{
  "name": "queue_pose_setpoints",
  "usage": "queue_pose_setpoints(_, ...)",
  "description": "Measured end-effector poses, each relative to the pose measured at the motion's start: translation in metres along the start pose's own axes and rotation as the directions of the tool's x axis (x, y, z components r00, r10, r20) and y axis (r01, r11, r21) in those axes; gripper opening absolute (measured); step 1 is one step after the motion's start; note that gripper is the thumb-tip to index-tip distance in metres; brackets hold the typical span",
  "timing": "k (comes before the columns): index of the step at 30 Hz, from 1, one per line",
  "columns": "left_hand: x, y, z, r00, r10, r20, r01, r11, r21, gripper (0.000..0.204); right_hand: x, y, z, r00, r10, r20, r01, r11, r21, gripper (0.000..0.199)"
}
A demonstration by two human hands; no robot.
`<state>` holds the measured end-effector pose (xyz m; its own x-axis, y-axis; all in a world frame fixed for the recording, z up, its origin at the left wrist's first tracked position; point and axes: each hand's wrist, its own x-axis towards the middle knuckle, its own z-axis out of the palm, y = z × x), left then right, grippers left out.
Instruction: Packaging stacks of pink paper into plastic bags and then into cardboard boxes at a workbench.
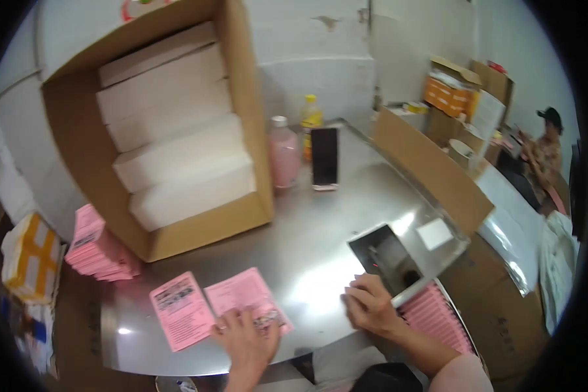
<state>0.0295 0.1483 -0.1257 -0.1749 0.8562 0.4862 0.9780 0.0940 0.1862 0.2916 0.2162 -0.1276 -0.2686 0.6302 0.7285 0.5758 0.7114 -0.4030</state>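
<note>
My left hand (247, 340) lies with fingers spread on a pink printed card (242, 289) near the front edge of the metal table. Just left of it is a second pink card (181, 310) with a dark picture panel and lines of print. My right hand (370, 306) is curled, its fingers bent together, beside the near corner of a dark rectangular open box (387, 258). Whatever those fingers may hold is hidden. Under my right forearm, a row of pink cards (438, 319) stands packed in a container.
A large open carton (209, 236) with several white boxes (193, 193) stands at the back left, by a pink card stack (101, 251). Behind are a pink-filled bottle (285, 157), yellow bottle (311, 112) and upright phone (325, 157). A person (543, 163) sits far right beyond a cardboard flap (431, 170).
</note>
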Motion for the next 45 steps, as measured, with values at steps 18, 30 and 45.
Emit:
queue_pose_setpoints(18,0.049,-0.095,-0.050,0.981,-0.173,-0.091,0.023,0.566,-0.824,0.022,0.151,-0.009,0.110,0.964,0.119,0.236,-0.204,0.902,0.380,0.057)
queue_pose_setpoints(30,0.192,-0.190,0.052,0.887,-0.393,-0.241,0.211,0.812,-0.545,0.072,0.249,0.012,0.253,0.844,0.531,0.073,-0.530,0.806,0.263,0.078)
queue_pose_setpoints(45,0.272,-0.192,0.062,0.730,-0.662,-0.171,0.524,0.703,-0.482,0.098,0.272,0.000,0.279,0.805,0.592,-0.038,-0.591,0.806,0.025,0.100)
